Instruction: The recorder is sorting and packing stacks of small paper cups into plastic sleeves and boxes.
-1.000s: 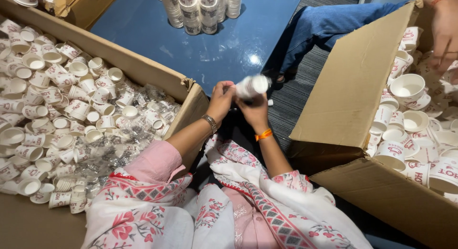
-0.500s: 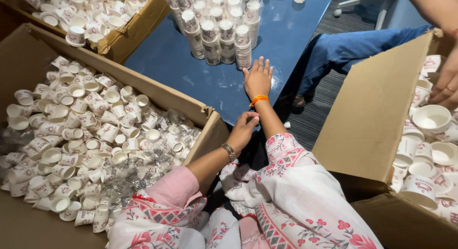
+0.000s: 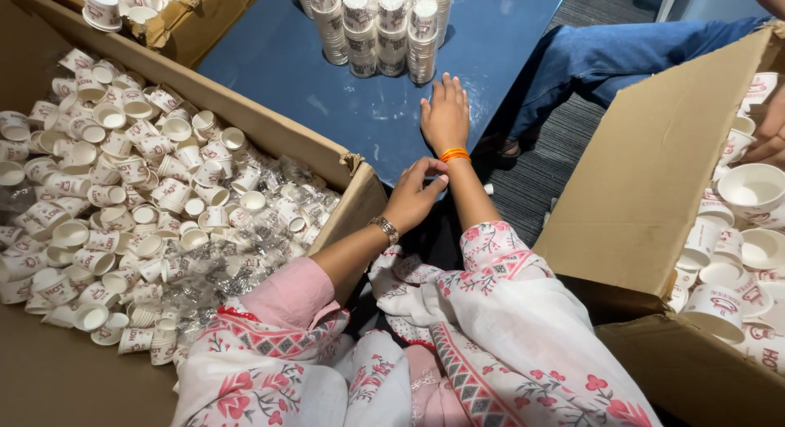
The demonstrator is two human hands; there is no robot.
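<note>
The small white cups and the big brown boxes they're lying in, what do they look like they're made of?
The cups look like thin paper: matte white walls with red print and rolled rims, some nested into stacks on the blue table. The boxes look like corrugated cardboard: dull brown, folded flaps, one torn edge. The crinkly clear wrap among the cups is probably plastic film.

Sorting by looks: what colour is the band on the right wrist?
Orange; the band sits on the wrist just below the right hand, seen in the head view.
</note>
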